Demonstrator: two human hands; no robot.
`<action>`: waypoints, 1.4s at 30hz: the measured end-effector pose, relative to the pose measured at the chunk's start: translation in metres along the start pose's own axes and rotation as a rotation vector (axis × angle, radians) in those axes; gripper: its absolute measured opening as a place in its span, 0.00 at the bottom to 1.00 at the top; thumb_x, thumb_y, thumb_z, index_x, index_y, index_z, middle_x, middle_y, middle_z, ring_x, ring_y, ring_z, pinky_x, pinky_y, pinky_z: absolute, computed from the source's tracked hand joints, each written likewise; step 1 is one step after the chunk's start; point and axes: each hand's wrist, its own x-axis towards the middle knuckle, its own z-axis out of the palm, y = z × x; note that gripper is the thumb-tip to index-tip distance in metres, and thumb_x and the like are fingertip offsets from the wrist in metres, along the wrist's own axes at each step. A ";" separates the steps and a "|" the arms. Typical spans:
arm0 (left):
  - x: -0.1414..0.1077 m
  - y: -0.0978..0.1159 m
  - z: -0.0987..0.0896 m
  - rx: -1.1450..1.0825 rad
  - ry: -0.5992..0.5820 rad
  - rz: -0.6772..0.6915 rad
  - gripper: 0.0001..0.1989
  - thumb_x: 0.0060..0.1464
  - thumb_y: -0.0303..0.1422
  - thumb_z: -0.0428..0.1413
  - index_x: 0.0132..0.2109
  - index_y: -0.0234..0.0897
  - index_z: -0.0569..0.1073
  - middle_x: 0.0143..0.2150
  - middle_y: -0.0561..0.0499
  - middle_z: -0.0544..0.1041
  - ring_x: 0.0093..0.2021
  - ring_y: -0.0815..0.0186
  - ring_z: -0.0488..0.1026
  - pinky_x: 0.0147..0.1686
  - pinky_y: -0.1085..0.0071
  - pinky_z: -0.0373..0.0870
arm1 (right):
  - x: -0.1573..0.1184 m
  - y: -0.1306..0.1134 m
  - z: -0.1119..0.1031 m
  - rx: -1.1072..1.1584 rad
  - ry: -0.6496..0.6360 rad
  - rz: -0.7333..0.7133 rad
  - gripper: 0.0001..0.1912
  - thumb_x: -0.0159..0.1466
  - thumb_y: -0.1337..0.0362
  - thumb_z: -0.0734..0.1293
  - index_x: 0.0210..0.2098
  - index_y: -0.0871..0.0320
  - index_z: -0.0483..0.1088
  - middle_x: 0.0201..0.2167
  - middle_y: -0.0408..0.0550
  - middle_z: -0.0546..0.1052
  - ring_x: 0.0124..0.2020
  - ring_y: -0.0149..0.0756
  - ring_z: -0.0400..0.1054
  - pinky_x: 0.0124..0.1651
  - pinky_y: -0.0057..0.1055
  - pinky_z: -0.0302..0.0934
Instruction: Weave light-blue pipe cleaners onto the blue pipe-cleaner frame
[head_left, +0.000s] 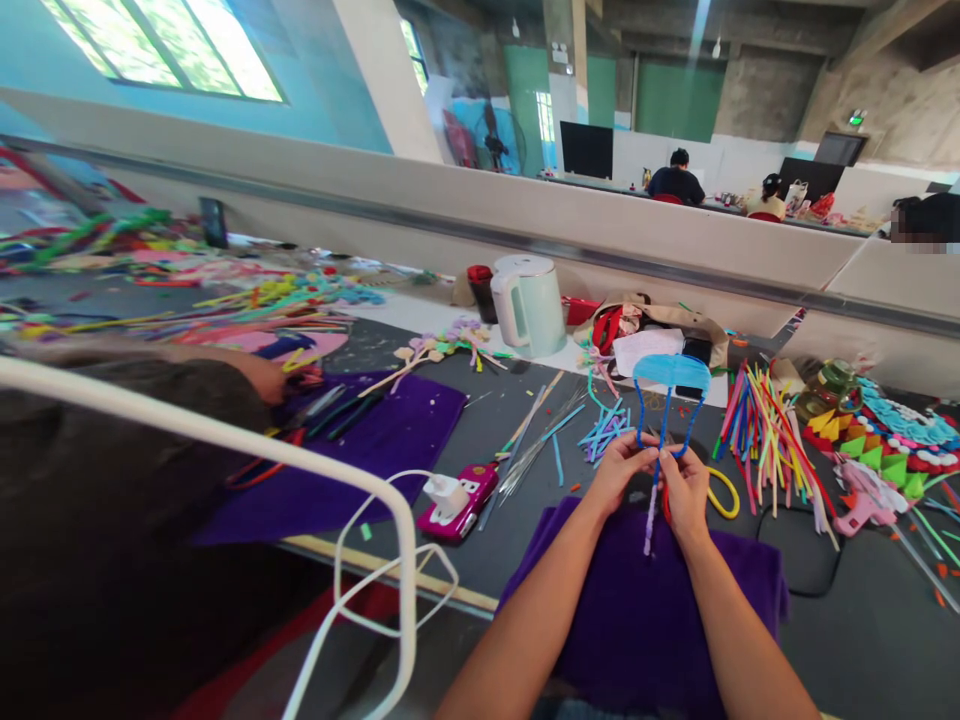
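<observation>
A worker's left hand (624, 468) and right hand (685, 490) pinch a blue fuzzy-stem form (672, 372) above purple cloth (637, 630) at a cluttered workbench (885, 640), with multicolored stems (769, 430) and a pink glue gun (868, 502) at right, a pale kettle (541, 310) behind.

The single view — from a camera worn on the head — looks forward and down from above the near edge of the surface (889, 640), across to its far edge, where a low partition (480, 195) runs, and on into the room behind it. It is wide and rolled, the partition's line sloping down to the right. The wearer's forearms (566, 590) reach in from the bottom, right of middle, with the fingers (643, 458) at close range — a white tube (406, 580) crosses the left foreground.
</observation>
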 end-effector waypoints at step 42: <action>-0.001 -0.003 0.002 -0.040 -0.012 -0.007 0.15 0.39 0.36 0.66 0.33 0.33 0.74 0.25 0.54 0.73 0.23 0.72 0.68 0.26 0.75 0.64 | -0.003 0.000 0.001 -0.073 0.026 -0.027 0.14 0.58 0.53 0.66 0.30 0.59 0.69 0.18 0.38 0.65 0.19 0.27 0.58 0.20 0.23 0.56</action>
